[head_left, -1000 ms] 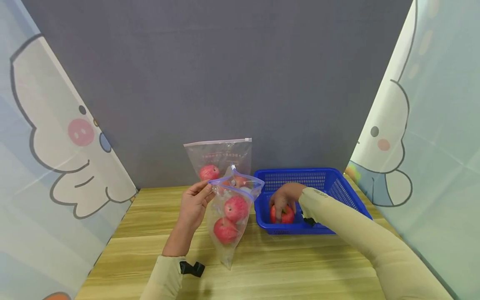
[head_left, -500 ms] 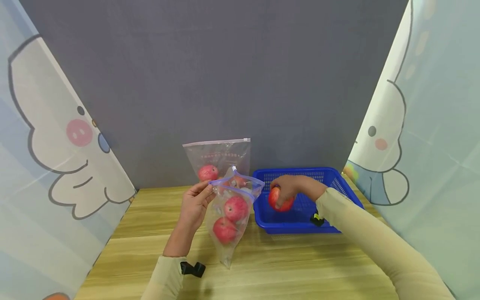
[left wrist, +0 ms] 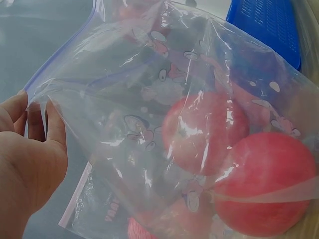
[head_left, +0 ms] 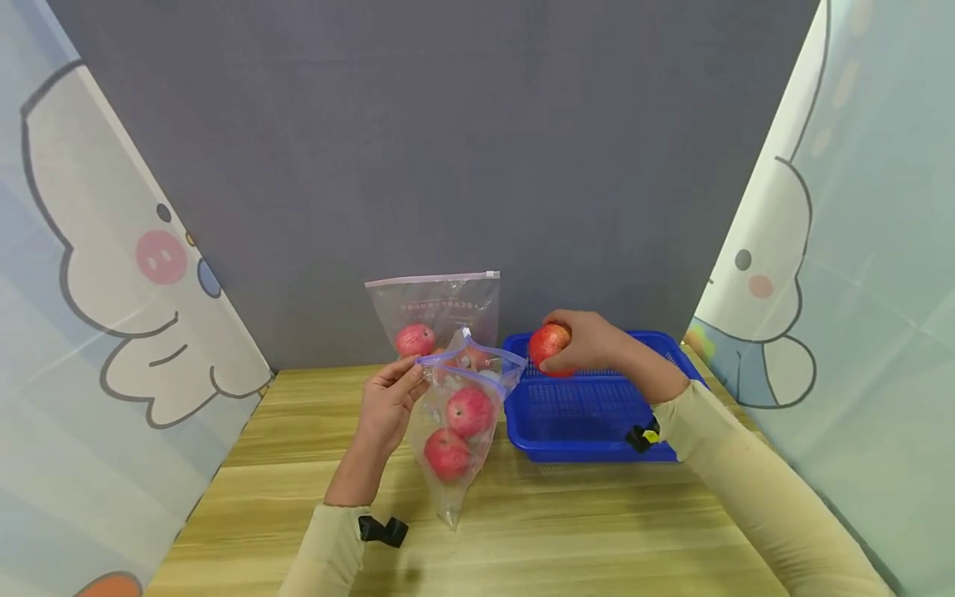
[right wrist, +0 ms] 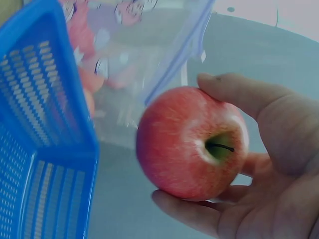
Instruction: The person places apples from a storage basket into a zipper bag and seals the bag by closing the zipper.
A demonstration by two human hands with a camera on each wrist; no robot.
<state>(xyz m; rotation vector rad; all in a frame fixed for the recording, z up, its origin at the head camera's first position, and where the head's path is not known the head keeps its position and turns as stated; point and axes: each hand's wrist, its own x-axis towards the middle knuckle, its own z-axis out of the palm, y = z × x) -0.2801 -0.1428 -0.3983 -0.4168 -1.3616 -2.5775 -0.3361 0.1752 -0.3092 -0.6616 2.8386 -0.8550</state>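
Observation:
My left hand (head_left: 388, 406) pinches the left side of the rim of a clear zip bag (head_left: 455, 510) with a purple edge. The bag's mouth gapes, and two red apples (head_left: 469, 413) sit inside it; the left wrist view shows them through the printed plastic, the lower apple (left wrist: 264, 184) nearest the camera. My right hand (head_left: 589, 342) grips another red apple (head_left: 550, 348) above the blue basket (head_left: 589, 452). In the right wrist view, thumb and fingers wrap that apple (right wrist: 189, 144), its stem facing the palm.
Behind the held bag stands a second clear zip bag (head_left: 440, 311) with a pink top edge and a red apple (head_left: 414, 341) in it. The basket is right of the bags on the wooden table (head_left: 582, 531). A grey backdrop (head_left: 462, 149) rises behind.
My right hand has lifted the apple up from the floor of the basket to above its back rim. The left hand keeps its pinch on the bag, nearly unmoved.

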